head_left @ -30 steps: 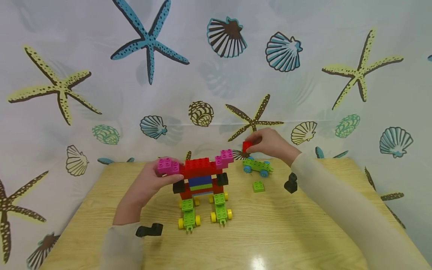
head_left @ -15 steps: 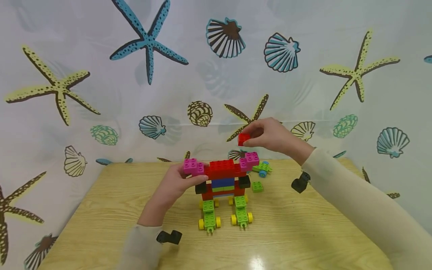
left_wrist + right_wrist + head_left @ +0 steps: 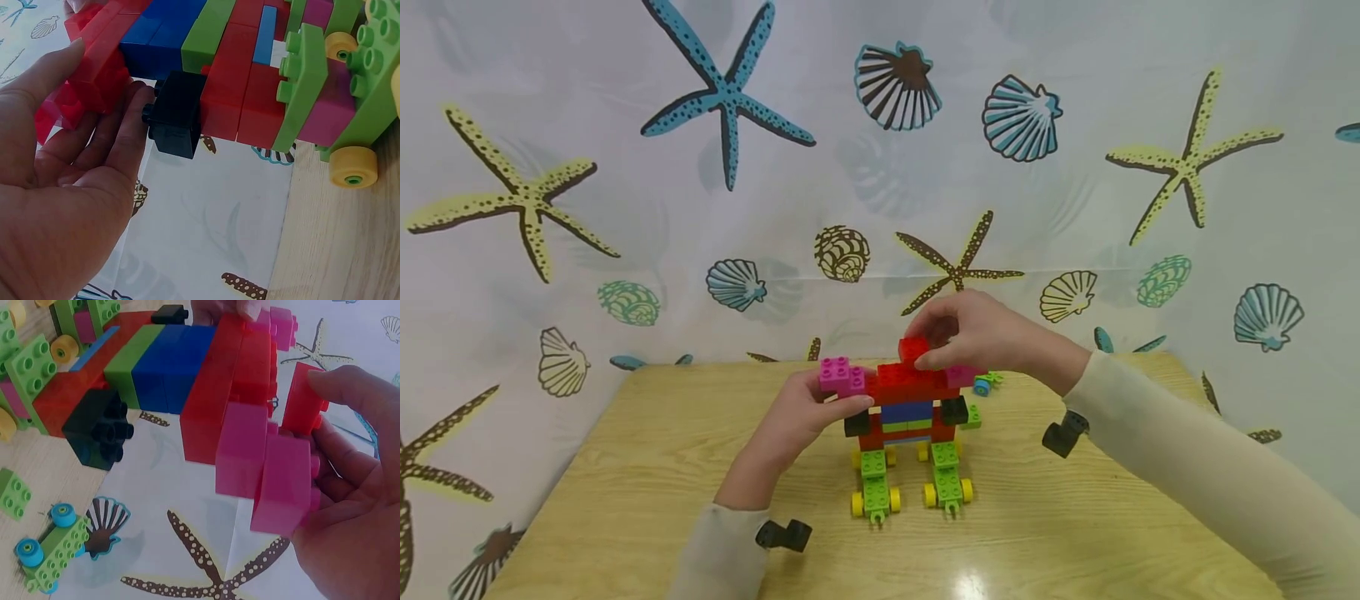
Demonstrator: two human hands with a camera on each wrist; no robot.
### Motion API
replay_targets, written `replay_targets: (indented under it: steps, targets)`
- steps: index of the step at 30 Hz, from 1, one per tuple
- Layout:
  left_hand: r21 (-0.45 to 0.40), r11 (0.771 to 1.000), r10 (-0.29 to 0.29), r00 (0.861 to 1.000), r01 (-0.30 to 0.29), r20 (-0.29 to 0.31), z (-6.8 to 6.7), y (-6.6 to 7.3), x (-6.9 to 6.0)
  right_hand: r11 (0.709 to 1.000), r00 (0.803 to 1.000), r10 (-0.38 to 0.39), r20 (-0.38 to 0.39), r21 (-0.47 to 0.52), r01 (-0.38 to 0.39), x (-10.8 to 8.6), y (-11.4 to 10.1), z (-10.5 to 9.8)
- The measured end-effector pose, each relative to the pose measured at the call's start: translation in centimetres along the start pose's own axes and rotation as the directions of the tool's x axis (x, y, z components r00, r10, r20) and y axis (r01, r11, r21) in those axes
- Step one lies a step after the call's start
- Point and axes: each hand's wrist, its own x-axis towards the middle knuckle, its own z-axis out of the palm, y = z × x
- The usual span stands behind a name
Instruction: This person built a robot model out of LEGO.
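Note:
A robot-like figure of toy building bricks (image 3: pixel 907 412) stands on two green wheeled bases (image 3: pixel 876 493) with yellow wheels. Its upper row is red, with pink bricks (image 3: pixel 281 481) at both ends and black bricks (image 3: pixel 97 428) lower at the sides. My left hand (image 3: pixel 797 421) grips the left end of the red row, thumb in front, fingers behind. Between thumb and fingers, my right hand (image 3: pixel 988 335) pinches a small red brick (image 3: pixel 301 397) just over the middle of the top. In the right wrist view a narrow gap shows between this brick and the row.
Behind the figure at the right lie a green wheeled base (image 3: pixel 56 550) with blue wheels and a loose green brick (image 3: pixel 12 494), both partly hidden in the head view. The wooden table (image 3: pixel 655 475) ends at a patterned cloth (image 3: pixel 820 183).
My left hand has shifted the figure to the right. My right hand has carried the red brick left, rising and then lowering it over the figure's top.

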Motion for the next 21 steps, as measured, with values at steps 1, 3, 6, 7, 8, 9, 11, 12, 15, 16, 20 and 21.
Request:
replay_targets:
  steps: [1, 3, 6, 7, 8, 9, 11, 12, 15, 16, 20, 21]
  targets:
    - [0.001, 1.0, -0.001, 1.0, 0.001, 0.0, -0.01, -0.03, 0.0, 1.0, 1.0, -0.005, 0.005, -0.009, 0.005, -0.01, -0.14, 0.18]
    - [0.005, 1.0, -0.003, 1.0, 0.003, 0.0, 0.0, -0.06, 0.02, 1.0, 1.0, -0.01, 0.009, -0.026, 0.01, -0.07, -0.39, 0.47]
    - [0.005, 1.0, -0.006, 1.0, 0.006, 0.0, 0.03, -0.06, 0.06, 0.999, 1.0, -0.007, 0.014, -0.036, 0.007, -0.05, -0.49, 0.77]
    - [0.005, 1.0, -0.008, 1.0, 0.008, 0.001, 0.04, -0.06, 0.07, 0.999, 1.0, -0.005, 0.015, -0.039, 0.005, -0.07, -0.54, 0.84]
    - [0.005, 1.0, -0.01, 1.0, 0.01, 0.001, 0.06, -0.06, 0.07, 0.999, 1.0, -0.003, 0.017, -0.039, 0.003, -0.08, -0.57, 0.89]
    - [0.003, 1.0, -0.011, 1.0, 0.011, 0.001, 0.07, -0.06, 0.08, 0.999, 1.0, -0.002, 0.019, -0.043, 0.003, -0.08, -0.6, 0.94]
    - [0.004, 1.0, -0.013, 1.0, 0.013, -0.001, 0.08, -0.05, 0.07, 0.999, 1.0, -0.001, 0.02, -0.051, 0.002, -0.1, -0.65, 1.01]
    - [0.004, 1.0, -0.015, 1.0, 0.015, -0.002, 0.09, -0.03, 0.06, 0.999, 1.0, 0.0, 0.021, -0.053, 0.001, -0.12, -0.7, 1.03]
    - [0.005, 1.0, -0.016, 1.0, 0.016, -0.005, 0.12, 0.02, 0.02, 0.998, 1.0, -0.003, 0.021, -0.067, 0.005, -0.06, -0.73, 1.11]
    - [0.006, 1.0, -0.018, 1.0, 0.018, -0.006, 0.13, 0.04, 0.0, 0.997, 1.0, -0.003, 0.022, -0.072, 0.004, -0.03, -0.75, 1.13]
    - [0.008, 1.0, -0.02, 1.0, 0.02, -0.009, 0.14, 0.1, -0.07, 0.995, 1.0, -0.008, 0.022, -0.099, 0.011, 0.0, -0.95, 1.17]
    - [0.009, 1.0, -0.021, 1.0, 0.021, -0.009, 0.13, 0.11, -0.09, 0.994, 1.0, -0.009, 0.023, -0.106, 0.011, 0.02, -1.0, 1.18]
